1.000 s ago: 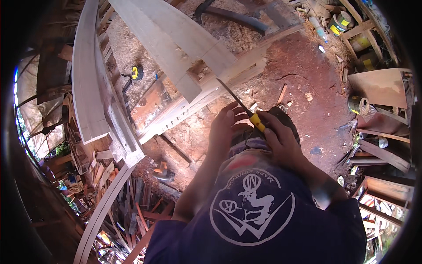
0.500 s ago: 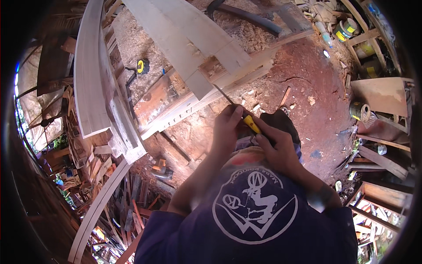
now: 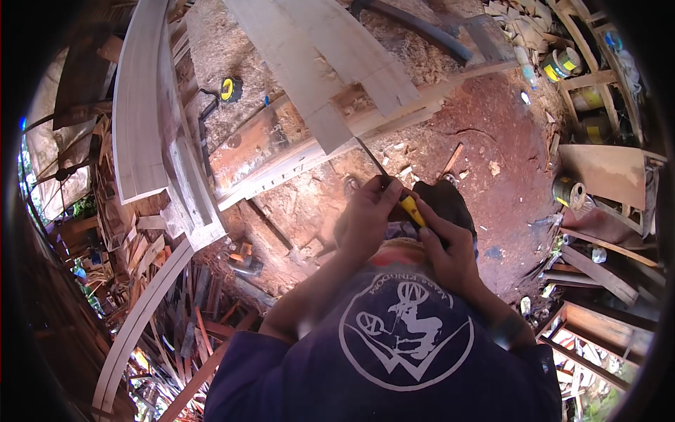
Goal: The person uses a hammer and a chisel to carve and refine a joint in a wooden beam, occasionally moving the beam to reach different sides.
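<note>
Low in front of my body, my right hand [image 3: 450, 246] is closed on the yellow handle [image 3: 412, 209] of a long, thin dark tool that looks like a file. My left hand [image 3: 373, 214] is closed round that tool where blade meets handle, its fingertips partly hidden. The blade [image 3: 370, 158] points up and away from me, its tip close to the lower end of a pale wide board [image 3: 316, 77]. That board lies across a long beam [image 3: 267, 172] with small notches along its side.
Long pale boards [image 3: 144, 119] stand at my left, above piled offcuts [image 3: 190, 330]. A tape measure [image 3: 229, 90] and a dark hammer-like tool [image 3: 422, 28] lie among shavings. Wooden frames [image 3: 605, 309], cans [image 3: 562, 65] and a plastic bottle [image 3: 526, 69] are at the right, beside reddish ground [image 3: 499, 204].
My left hand has moved up and inward onto the tool and closed round it. The whole view has shifted, with the boards higher at left and lower at right.
</note>
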Tool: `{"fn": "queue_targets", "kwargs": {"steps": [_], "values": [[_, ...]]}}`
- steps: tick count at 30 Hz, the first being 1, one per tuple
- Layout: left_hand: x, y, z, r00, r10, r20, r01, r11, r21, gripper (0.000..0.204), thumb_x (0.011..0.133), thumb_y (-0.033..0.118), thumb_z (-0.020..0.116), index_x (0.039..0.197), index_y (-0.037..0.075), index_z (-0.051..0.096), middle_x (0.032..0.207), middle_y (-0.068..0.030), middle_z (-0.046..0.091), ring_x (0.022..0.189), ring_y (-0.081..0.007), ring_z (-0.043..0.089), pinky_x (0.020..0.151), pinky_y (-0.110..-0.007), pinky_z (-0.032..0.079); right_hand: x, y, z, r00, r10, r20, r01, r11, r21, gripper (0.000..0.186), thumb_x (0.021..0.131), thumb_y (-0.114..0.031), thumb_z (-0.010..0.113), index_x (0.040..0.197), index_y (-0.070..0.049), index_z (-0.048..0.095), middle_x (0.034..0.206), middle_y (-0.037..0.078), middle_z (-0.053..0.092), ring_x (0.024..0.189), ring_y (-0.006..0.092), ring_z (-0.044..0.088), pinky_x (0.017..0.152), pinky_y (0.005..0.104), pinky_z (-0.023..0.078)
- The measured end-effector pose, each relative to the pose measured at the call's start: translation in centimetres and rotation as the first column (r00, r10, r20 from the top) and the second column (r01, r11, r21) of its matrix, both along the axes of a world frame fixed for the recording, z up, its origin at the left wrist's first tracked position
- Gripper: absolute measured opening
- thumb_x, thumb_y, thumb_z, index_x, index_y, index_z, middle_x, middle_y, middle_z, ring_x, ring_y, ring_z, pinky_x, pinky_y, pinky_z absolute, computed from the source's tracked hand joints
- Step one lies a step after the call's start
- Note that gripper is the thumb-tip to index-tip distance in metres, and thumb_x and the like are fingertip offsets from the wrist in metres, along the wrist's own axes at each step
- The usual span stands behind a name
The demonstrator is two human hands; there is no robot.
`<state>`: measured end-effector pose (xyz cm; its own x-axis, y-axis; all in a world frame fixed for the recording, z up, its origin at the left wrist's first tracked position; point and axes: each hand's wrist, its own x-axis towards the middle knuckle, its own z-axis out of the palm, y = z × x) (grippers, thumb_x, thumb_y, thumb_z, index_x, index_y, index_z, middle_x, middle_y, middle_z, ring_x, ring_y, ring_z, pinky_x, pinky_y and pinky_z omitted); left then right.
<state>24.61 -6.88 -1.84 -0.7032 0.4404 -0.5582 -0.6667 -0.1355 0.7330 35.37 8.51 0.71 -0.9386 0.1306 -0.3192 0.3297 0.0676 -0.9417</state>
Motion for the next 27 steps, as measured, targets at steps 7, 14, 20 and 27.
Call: {"fn": "queue_targets", "kwargs": {"steps": [7, 14, 20, 27], "values": [[-0.2, -0.2, 0.1, 0.998, -0.036, -0.045, 0.035, 0.999, -0.020, 0.028, 0.108, 0.023, 0.058, 0.111, -0.004, 0.061, 0.101, -0.0131, 0.073, 0.090, -0.0207, 0.074, 0.082, -0.033, 0.062, 0.0, -0.4, 0.4, 1.000, -0.015, 0.023, 0.015, 1.000, 0.017, 0.049, 0.097, -0.006, 0.056, 0.146, 0.003, 0.055, 0.120, 0.022, 0.073, 0.106, 0.0163, 0.069, 0.091, 0.0301, 0.053], [-0.1, -0.2, 0.3, 0.999, -0.025, -0.044, 0.024, 0.999, -0.028, 0.026, 0.108, 0.022, 0.058, 0.112, -0.004, 0.060, 0.101, -0.0131, 0.073, 0.089, -0.0202, 0.074, 0.081, -0.032, 0.063, 0.1, -0.6, 0.5, 1.000, 0.005, 0.023, -0.007, 0.998, 0.060, 0.049, 0.098, -0.006, 0.056, 0.145, 0.003, 0.056, 0.120, 0.022, 0.073, 0.108, 0.0180, 0.069, 0.092, 0.0306, 0.052], [-0.3, -0.3, 0.4, 0.998, -0.030, -0.048, 0.027, 0.998, -0.052, 0.026, 0.108, 0.021, 0.058, 0.111, -0.004, 0.060, 0.100, -0.0128, 0.073, 0.088, -0.0201, 0.074, 0.079, -0.033, 0.063, 0.4, -1.0, 0.1, 1.000, -0.019, -0.021, 0.021, 0.998, 0.059, 0.048, 0.098, -0.006, 0.055, 0.146, 0.003, 0.055, 0.124, 0.022, 0.072, 0.114, 0.0207, 0.069, 0.097, 0.0314, 0.051], [-0.4, -0.5, 0.0, 0.999, -0.021, -0.026, 0.021, 0.999, 0.027, 0.024, 0.108, 0.021, 0.058, 0.111, -0.003, 0.060, 0.100, -0.0125, 0.073, 0.089, -0.0195, 0.073, 0.079, -0.033, 0.063, 0.2, -1.6, -0.1, 0.993, -0.057, -0.108, 0.071, 0.989, 0.133, 0.043, 0.099, -0.005, 0.060, 0.141, 0.004, 0.060, 0.100, 0.019, 0.073, 0.090, 0.0188, 0.071, 0.082, 0.0305, 0.053]]}}
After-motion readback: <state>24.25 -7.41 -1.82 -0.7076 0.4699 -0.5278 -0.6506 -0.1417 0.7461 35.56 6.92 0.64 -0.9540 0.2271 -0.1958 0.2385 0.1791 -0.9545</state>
